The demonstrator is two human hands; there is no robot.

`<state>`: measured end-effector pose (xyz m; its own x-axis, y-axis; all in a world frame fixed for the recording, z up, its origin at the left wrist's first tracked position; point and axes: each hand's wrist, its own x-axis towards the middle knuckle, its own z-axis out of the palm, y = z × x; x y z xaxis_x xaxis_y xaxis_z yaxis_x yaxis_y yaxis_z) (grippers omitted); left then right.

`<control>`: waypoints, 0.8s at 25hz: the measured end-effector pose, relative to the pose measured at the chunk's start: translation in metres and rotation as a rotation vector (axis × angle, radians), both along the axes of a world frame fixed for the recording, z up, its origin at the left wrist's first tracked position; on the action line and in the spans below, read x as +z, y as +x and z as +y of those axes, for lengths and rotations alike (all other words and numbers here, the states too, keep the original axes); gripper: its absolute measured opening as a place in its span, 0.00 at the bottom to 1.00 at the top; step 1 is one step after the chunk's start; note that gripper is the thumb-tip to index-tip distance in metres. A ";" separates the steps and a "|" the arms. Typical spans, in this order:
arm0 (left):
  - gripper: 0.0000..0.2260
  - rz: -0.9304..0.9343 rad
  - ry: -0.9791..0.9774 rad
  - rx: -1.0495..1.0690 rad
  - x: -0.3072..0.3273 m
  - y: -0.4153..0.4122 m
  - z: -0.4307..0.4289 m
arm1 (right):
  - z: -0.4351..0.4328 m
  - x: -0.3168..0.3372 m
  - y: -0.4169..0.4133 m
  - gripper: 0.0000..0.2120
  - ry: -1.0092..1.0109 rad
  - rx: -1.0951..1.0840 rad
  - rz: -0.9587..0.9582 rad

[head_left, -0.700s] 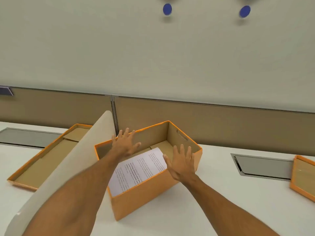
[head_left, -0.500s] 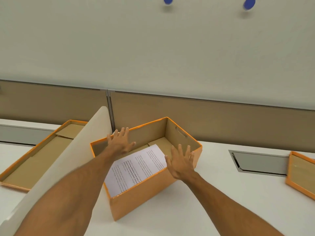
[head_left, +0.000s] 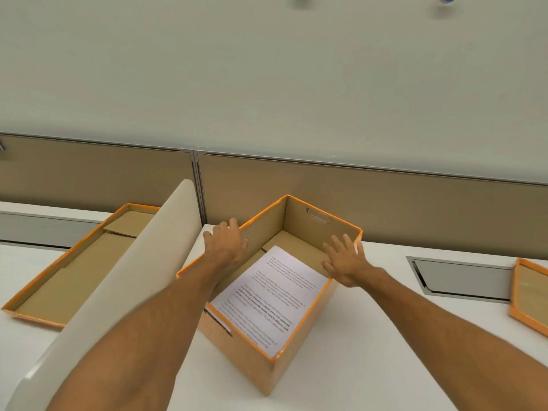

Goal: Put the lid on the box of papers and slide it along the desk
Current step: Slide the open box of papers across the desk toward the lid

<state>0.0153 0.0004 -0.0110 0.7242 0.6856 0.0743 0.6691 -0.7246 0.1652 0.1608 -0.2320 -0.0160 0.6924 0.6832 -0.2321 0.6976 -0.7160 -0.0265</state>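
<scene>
Two spread hands over open box [head_left: 275, 355] of papers [head_left: 271, 295], left hand [head_left: 226, 241], right hand [head_left: 345, 261], neither grip holding anything, lid [head_left: 68, 268] left

Second orange tray [head_left: 530, 298] at desk's right edge cut off by frame. Divider panel [head_left: 112, 280] hides right part of lid [head_left: 68, 268]. Left forearm [head_left: 166, 315] covers box's [head_left: 267, 366] left wall. Print on papers [head_left: 267, 298] too small to read.
</scene>
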 end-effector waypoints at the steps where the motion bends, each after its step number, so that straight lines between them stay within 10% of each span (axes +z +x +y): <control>1: 0.15 0.010 -0.029 0.009 -0.001 0.002 0.000 | 0.000 -0.002 -0.003 0.30 0.088 -0.057 0.018; 8: 0.18 0.049 -0.330 -0.019 -0.012 0.012 0.003 | 0.014 -0.017 -0.037 0.35 0.762 -0.973 0.594; 20: 0.13 0.125 -0.538 0.017 0.011 0.018 -0.067 | -0.074 -0.010 -0.003 0.11 0.874 -0.787 0.700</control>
<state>0.0329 -0.0664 -0.0005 0.6937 0.6147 -0.3755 0.7180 -0.5489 0.4279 0.1577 -0.3056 -0.0259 0.8797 0.2701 -0.3913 -0.2285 -0.4815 -0.8461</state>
